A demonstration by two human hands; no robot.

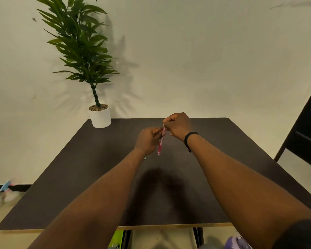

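Note:
A pink pen [160, 145] hangs nearly upright above the middle of the dark table [79, 168], its tip pointing down toward me. My left hand [148, 141] grips its middle with curled fingers. My right hand [178, 127], with a black band on the wrist, pinches the pen's upper end just above the left hand. The two hands almost touch. A small teal scrap [145, 157] shows on the table beside my left wrist, mostly hidden.
A potted plant in a white pot [100, 116] stands at the table's far left corner against the pale wall. A dark frame [307, 133] leans at the right. Blurred items lie on the floor at left [4, 194]; a purple object [238, 242] sits below the near edge.

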